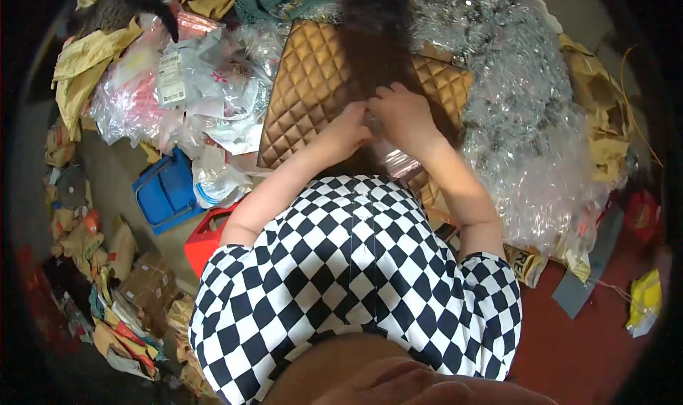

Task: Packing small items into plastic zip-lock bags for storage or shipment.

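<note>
Both my hands are close together over a brown quilted mat (pixel 302 70), in the shadow that falls across its middle. Fingers curled, my left hand (pixel 344 133) pinches one side of a small clear plastic packet (pixel 400 159). My right hand (pixel 405 117) is closed on its other side, fingers bent and pressed near the left fingertips. Shiny and see-through, the packet hangs below the right palm toward my body. Its upper part is hidden by my fingers, and what lies inside it I cannot make out.
Silvery tinsel-like material in clear film (pixel 512 113) is heaped at the right. Crumpled plastic bags (pixel 192 77) pile up at the left. Nearer stand a blue plastic stool (pixel 167 191) and a red plastic one (pixel 210 238). A cardboard box (pixel 149 284) lies at lower left.
</note>
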